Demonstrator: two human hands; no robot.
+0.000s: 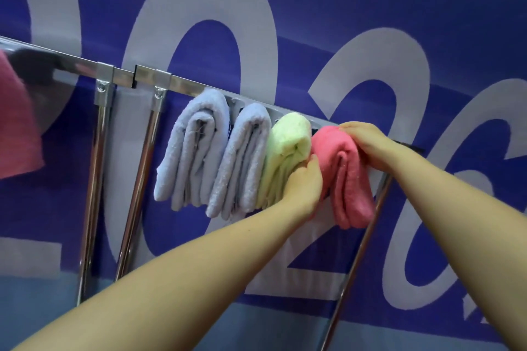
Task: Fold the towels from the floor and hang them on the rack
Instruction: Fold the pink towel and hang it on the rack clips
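The folded pink towel [346,177] hangs over the chrome rack's top bar [148,76], between the two hands. The right hand [368,142] lies on the towel's top and right side, fingers curled over the fold. The left hand [306,184] presses against its left side with fingers close together, fairly straight. Just left of that hand hang a pale green towel [286,148] and two light blue towels [191,148], all folded. Farther left, another pink cloth [17,122] hangs blurred at the edge.
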